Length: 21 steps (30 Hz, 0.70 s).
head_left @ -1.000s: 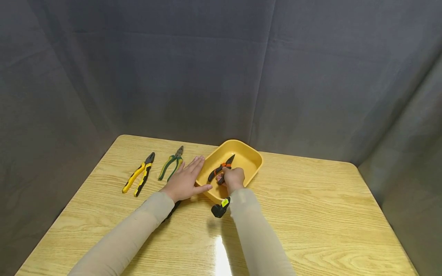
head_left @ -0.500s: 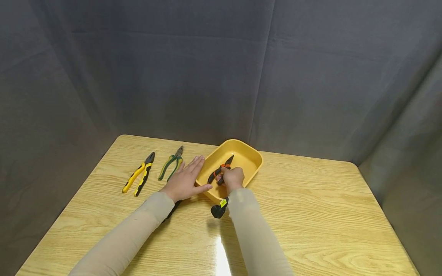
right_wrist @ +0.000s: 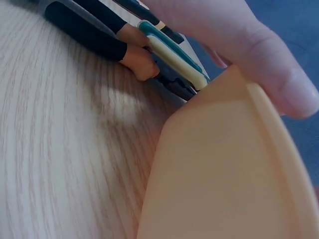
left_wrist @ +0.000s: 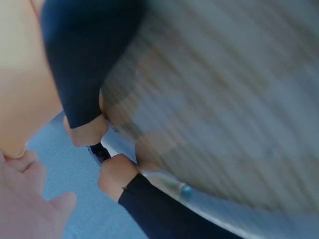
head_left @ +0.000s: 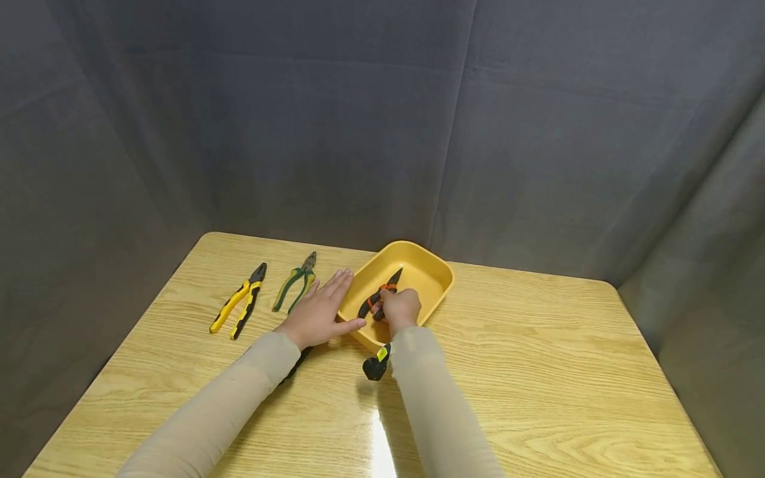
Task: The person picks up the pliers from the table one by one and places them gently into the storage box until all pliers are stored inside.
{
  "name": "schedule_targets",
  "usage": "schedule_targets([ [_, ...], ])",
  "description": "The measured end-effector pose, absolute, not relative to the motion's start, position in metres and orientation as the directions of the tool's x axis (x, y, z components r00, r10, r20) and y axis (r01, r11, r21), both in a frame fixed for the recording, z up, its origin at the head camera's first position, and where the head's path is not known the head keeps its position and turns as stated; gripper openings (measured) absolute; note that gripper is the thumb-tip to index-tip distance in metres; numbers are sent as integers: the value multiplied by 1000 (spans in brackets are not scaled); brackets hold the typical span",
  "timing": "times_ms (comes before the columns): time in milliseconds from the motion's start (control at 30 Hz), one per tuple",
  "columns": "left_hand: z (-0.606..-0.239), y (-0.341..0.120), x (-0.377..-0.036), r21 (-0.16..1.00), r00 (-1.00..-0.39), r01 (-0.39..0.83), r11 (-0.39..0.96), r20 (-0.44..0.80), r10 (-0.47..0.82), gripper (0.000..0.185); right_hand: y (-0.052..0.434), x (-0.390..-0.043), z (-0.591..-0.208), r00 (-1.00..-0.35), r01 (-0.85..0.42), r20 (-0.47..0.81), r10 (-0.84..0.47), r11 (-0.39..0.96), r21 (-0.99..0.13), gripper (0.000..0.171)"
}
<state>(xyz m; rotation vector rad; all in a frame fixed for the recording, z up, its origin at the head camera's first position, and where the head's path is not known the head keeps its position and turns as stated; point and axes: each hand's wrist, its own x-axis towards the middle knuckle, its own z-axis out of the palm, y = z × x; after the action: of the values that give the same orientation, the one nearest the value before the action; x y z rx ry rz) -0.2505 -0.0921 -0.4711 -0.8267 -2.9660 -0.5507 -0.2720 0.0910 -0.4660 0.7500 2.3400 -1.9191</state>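
In the head view my left hand [head_left: 319,315] lies with straight, spread fingers on the left rim of a yellow plastic tray [head_left: 439,269]. My right hand [head_left: 402,309] reaches inside it and grips the handles of needle-nose pliers [head_left: 391,285] with orange collars; its curled fingers hide part of them. Their pointed nose aims at the far side of the tray. Under my left wrist, a black tool handle [head_left: 295,366] shows. Pliers with black handles and orange collars [right_wrist: 138,60] lie on the table beside the tray in the right wrist view, where a thumb hooks over the rim.
Left of the tray lie green-and-yellow pliers [head_left: 307,267] and, farther left, yellow-and-black pliers [head_left: 255,279]. A black wrist camera [head_left: 374,368] sits below my right hand. The wooden table [head_left: 568,372] backs onto a grey curtain [head_left: 335,146].
My right hand and the needle-nose pliers have shifted slightly left inside the tray. My left hand stays on the rim, and the tray and other pliers look unmoved.
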Motion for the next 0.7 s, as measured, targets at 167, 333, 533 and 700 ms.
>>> schedule_targets([
  [167, -472, -92, -250, 335, -860, 502, 797, 104, 499, 99, 90, -268, -465, -892, 371, -308, 331, 145, -917, 22],
  [333, -473, -93, -250, 337, -859, 505, 794, 108, 501, 99, 89, -266, -465, -898, 366, -290, 331, 195, -910, 25],
  [533, -473, -94, -250, 343, -859, 505, 792, 111, 500, 99, 87, -268, -468, -902, 357, -259, 344, 261, -897, 28],
  [700, -474, -93, -252, 346, -859, 505, 790, 113, 500, 99, 88, -269, -470, -904, 357, -256, 341, 278, -892, 25],
])
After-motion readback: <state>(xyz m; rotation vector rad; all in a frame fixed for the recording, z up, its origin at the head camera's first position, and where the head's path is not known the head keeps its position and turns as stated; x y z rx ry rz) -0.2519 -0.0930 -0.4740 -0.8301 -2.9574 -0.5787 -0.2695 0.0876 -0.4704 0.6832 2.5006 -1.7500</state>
